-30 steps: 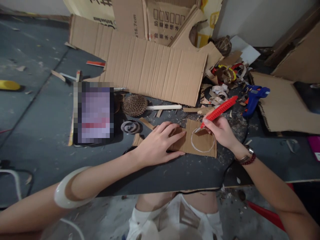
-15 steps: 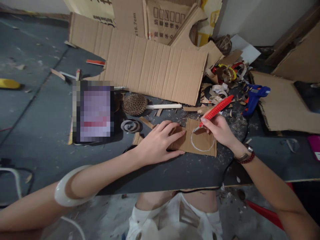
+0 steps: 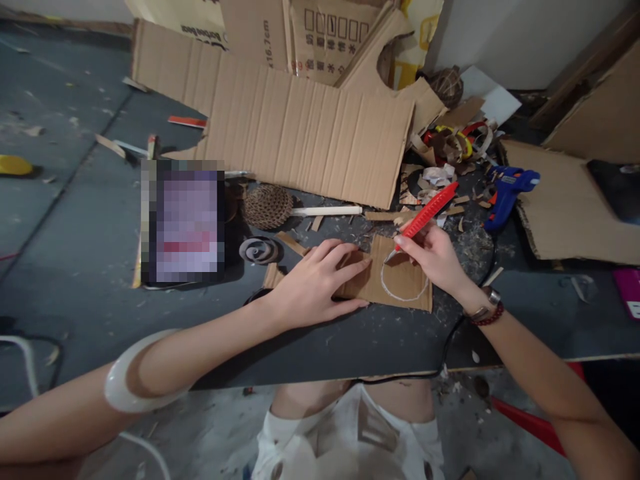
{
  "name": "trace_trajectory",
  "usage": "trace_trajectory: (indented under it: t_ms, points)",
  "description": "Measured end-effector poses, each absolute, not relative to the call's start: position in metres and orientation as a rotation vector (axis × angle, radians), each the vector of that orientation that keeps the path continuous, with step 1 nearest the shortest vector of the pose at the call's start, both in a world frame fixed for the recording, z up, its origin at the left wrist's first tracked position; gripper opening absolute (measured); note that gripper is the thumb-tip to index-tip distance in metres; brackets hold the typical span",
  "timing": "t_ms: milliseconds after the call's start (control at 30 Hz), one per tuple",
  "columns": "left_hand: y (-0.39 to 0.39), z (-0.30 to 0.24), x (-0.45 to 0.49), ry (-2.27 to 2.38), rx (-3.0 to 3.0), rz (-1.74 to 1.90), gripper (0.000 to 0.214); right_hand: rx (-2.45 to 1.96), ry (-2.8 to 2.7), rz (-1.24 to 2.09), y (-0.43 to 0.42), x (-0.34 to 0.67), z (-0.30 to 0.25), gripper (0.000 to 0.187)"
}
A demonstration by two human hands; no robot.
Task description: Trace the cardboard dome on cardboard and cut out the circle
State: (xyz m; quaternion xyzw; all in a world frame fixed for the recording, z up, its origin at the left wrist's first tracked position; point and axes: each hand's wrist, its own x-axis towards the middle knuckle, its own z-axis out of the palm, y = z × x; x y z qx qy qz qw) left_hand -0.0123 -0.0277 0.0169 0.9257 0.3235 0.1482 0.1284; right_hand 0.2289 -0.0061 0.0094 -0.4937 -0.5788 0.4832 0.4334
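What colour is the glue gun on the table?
Blue: the glue gun shows best in the head view.

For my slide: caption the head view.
Left hand on cardboard, right hand holding a red cutter at a white circle.

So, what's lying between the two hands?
In the head view, a cardboard piece bearing a white circle. The left hand lies on it; the red utility knife in the right hand has its tip at the circle's edge.

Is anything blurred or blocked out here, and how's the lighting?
Head view: coarse pixel blocks cover a rectangular item; head view: lighting looks dim, with a shadow beside the yellow object; head view: the red cutter is fairly clear.
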Motion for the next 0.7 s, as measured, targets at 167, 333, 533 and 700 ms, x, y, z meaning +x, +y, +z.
trace_trajectory:
  t_ms: [167,333,533,700]
  points:
    - [-0.0280,0.0165,-0.0120,0.942,2.698,0.427,0.057,-1.233,-1.501,1.132,-0.0057,0.2280,0.0077,0.025]
    - [-0.0269,0.0162,-0.0116,0.941,2.700,0.426,0.057,-1.258,-1.503,1.170,-0.0058,0.2284,0.0108,0.027]
    - [-0.0275,0.0170,-0.0122,0.943,2.694,0.427,0.057,-1.264,-1.501,1.228,-0.0068,0.2288,0.0142,0.028]
    - [-0.0278,0.0173,-0.0126,0.951,2.695,0.421,0.057,-1.268,-1.483,1.264,-0.0066,0.2291,0.0135,0.029]
